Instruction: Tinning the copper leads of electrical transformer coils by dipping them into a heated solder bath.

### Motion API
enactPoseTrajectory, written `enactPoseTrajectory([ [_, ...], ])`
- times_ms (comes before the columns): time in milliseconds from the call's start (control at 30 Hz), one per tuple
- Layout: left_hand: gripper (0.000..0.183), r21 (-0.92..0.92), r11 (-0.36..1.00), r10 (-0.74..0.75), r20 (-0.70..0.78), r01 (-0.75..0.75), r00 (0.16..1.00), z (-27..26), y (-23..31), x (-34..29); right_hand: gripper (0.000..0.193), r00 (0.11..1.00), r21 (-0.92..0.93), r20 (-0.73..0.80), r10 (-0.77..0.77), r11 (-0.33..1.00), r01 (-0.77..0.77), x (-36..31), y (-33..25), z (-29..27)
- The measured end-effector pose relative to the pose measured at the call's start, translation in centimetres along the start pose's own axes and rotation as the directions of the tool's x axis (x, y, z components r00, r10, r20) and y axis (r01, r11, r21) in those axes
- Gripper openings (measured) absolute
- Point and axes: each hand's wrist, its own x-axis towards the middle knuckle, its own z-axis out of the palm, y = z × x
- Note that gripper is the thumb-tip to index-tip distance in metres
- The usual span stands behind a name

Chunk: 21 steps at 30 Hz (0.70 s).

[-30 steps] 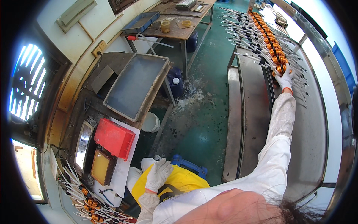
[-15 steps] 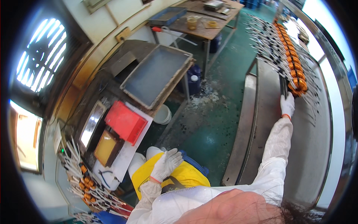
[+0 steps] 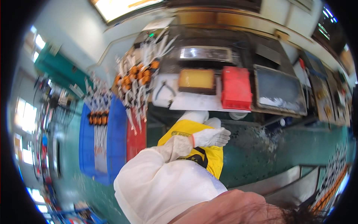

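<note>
My left hand (image 3: 213, 137), in a white knitted glove, is held above the yellow apron (image 3: 179, 131) on my lap. Its fingers are stretched out, and nothing is seen in them. My right hand is out of view. In front of me on the bench are a dark-framed tray with a yellow filling (image 3: 196, 78) and a red plastic bin (image 3: 236, 87). Black-handled pliers (image 3: 165, 89) lie to their left. Further left is a pile of orange wire-wound coils (image 3: 137, 75) with white-sleeved leads.
A blue crate (image 3: 115, 142) holding more orange coils (image 3: 98, 118) stands at the left, beside a red box (image 3: 136, 139). Right of the bin sits a wide tray with a grey surface (image 3: 279, 87). A metal bench (image 3: 287, 186) with a row of coils (image 3: 330, 190) is at lower right.
My view has swung left toward the bench and crate. My right hand, earlier at the end of the coil row on the metal bench, has left the view. My left hand stays over the apron.
</note>
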Motion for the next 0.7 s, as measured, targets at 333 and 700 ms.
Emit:
enactPoseTrajectory([
  [333, 0.041, -0.072, 0.963, 0.250, -0.141, -0.261, 0.958, -2.6, 1.8, -4.2, 0.027, 0.886, -0.574, -0.116, -0.449, 0.758, 0.309, 0.0, 3.4, 5.0],
  [700, 0.038, -0.036, 0.940, 0.331, -0.153, -0.340, 0.931, -4.5, 2.8, -7.7, 0.049, 0.962, 0.095, -0.043, -0.270, 0.957, 0.273, -3.8, 2.8, 6.5],
])
